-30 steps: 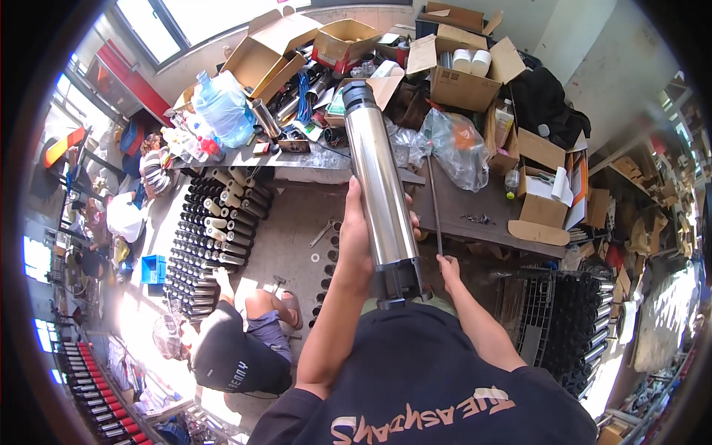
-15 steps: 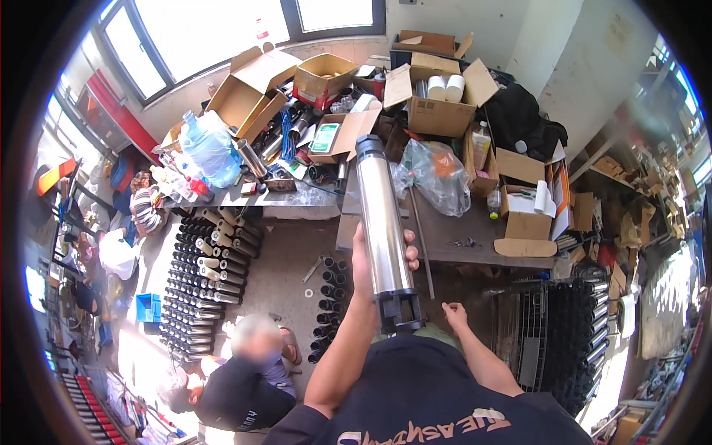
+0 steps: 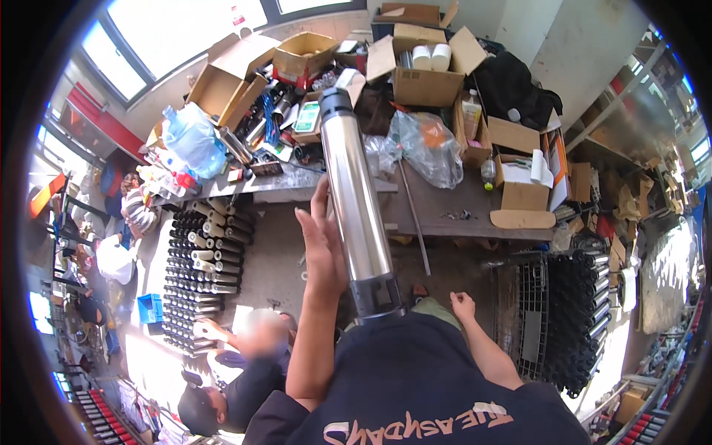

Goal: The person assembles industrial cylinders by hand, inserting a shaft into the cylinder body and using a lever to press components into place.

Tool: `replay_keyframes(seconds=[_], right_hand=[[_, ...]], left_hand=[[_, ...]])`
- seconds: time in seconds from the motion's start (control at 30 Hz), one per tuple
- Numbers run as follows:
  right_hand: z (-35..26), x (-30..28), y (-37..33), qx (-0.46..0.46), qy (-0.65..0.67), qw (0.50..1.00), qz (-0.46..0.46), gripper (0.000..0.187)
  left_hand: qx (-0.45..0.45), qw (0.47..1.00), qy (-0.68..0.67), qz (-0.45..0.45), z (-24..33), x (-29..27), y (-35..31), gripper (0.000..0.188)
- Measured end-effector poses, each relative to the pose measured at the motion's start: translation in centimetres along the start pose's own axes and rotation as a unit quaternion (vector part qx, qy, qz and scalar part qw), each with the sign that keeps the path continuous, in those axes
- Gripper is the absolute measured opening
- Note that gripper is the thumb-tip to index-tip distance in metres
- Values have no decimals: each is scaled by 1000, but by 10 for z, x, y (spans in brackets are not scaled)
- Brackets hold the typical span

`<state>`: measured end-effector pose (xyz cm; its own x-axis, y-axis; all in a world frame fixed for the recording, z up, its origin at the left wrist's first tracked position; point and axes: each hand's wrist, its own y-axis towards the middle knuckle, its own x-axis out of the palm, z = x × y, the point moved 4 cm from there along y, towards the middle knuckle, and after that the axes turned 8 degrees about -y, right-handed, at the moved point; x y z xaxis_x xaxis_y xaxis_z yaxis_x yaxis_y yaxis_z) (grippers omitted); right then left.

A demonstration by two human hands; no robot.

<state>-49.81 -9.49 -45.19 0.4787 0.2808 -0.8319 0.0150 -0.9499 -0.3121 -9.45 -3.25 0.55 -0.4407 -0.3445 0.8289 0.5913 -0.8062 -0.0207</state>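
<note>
A shiny steel cylinder (image 3: 356,196) with black end fittings stands tilted in front of my body, its top leaning left over the bench edge. Its slotted lower fitting (image 3: 377,294) is at my shirt. My left hand (image 3: 323,248) lies along the cylinder's left side, thumb and a finger stretched out and apart; any fingers behind the metal are hidden. Off to the right, my right hand (image 3: 463,305) hangs apart from the cylinder with curled fingers. Whether something small is in them cannot be made out.
Ahead is a workbench (image 3: 475,215) with cardboard boxes (image 3: 426,85), plastic bags (image 3: 426,148) and a thin rod (image 3: 415,219) sticking out over its edge. Black tubes are stacked left (image 3: 189,297) and right (image 3: 575,319). A co-worker (image 3: 248,378) sits low at my left.
My left hand's fingers have come off the cylinder's right side and straightened. The cylinder appears further left and more tilted. The co-worker now reaches an arm toward the left stack.
</note>
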Motion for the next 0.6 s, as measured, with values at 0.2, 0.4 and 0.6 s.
replay_keyframes(seconds=[0.2,0.4,0.6], right_hand=[[1,-18,-17,31,-70,996,-49,43],[22,-24,-10,39,-70,994,-79,42],[18,-8,-3,2,-58,994,-94,38]], left_hand=[[-209,968,-129,-57,-59,-88,13,85],[-172,977,112,55,-36,-54,11,79],[-198,980,24,-5,-25,-42,11,81]])
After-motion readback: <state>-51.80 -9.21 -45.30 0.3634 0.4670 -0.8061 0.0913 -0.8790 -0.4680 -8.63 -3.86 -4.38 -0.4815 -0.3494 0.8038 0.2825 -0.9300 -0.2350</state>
